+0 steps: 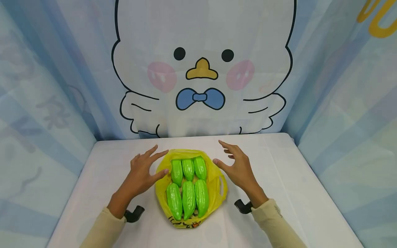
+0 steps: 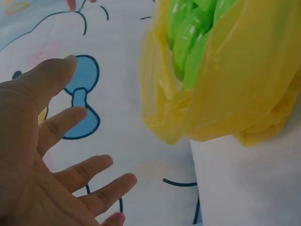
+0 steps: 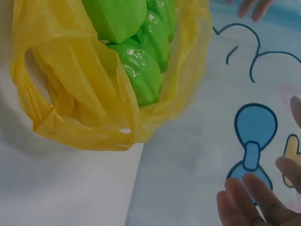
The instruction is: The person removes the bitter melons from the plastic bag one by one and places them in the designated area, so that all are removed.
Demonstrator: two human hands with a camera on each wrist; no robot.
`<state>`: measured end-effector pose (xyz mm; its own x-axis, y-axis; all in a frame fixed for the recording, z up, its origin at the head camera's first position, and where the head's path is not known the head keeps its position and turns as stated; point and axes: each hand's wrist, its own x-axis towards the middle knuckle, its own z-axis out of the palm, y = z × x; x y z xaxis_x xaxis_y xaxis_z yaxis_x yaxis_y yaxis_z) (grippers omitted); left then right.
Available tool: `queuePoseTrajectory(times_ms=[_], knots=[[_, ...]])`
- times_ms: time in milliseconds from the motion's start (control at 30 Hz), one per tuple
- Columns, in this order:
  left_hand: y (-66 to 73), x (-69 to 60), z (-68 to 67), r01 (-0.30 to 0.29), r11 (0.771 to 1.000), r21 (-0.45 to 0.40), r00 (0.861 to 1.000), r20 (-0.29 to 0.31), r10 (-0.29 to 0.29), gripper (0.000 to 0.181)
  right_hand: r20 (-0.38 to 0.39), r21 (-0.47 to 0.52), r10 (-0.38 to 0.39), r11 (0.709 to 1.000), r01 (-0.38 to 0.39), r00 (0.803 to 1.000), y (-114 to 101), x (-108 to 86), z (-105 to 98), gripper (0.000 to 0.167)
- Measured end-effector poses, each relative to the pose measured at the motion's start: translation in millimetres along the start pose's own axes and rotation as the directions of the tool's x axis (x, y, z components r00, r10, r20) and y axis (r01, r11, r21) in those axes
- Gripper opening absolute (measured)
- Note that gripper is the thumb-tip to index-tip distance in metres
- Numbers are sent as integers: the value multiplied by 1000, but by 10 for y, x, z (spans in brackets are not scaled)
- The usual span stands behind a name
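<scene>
Bag (image 1: 214, 179) sits on the table (image 1: 288, 172), holding six green vegetables (image 1: 188, 196). Your left hand (image 1: 143, 174) and right hand (image 1: 239, 168) flank it, fingers spread.

A curtained booth (image 1: 40, 103) (cartoon-printed drapes (image 1: 201, 38)) around a table (image 1: 285, 172).

A white table (image 1: 279, 165) stands before a pale blue backdrop (image 1: 338, 113) printed with a bow-tied cartoon bird (image 1: 203, 31).

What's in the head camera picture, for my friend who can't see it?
Six green pieces, maybe vegetables, lie in an open yellow bag on a white table, between two hands. Behind, a cartoon bird wears a blue bow tie.
</scene>
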<state>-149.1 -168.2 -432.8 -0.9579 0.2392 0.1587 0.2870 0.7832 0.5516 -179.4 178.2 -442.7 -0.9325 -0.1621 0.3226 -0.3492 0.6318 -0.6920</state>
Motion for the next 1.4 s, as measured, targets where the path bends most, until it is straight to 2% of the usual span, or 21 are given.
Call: queuePoseTrajectory(times_ms=[200,433,633,867,967,1167,1400], knots=[[-198,-31,130,48,981,-188,995,99,-30,64,65,74,16,997,-21,998,81,-3,105,69],[-379,-54,215,124,948,-293,976,208,-63,66,142,114,16,993,-33,990,123,3,247,67],[-516,-46,272,126,908,-400,958,286,-7,65,192,152,20,987,-50,981,142,0,344,65],[-632,-35,344,111,857,-504,953,298,51,64,263,164,4,985,-49,965,130,15,433,62],[-656,-38,365,129,843,-523,949,313,49,64,304,163,-7,986,-45,953,134,17,468,61],[-692,-44,355,135,839,-527,946,320,48,66,341,131,2,990,-50,940,156,38,538,56],[-683,-43,353,137,837,-530,945,322,50,68,326,106,31,992,-69,945,209,80,644,54]])
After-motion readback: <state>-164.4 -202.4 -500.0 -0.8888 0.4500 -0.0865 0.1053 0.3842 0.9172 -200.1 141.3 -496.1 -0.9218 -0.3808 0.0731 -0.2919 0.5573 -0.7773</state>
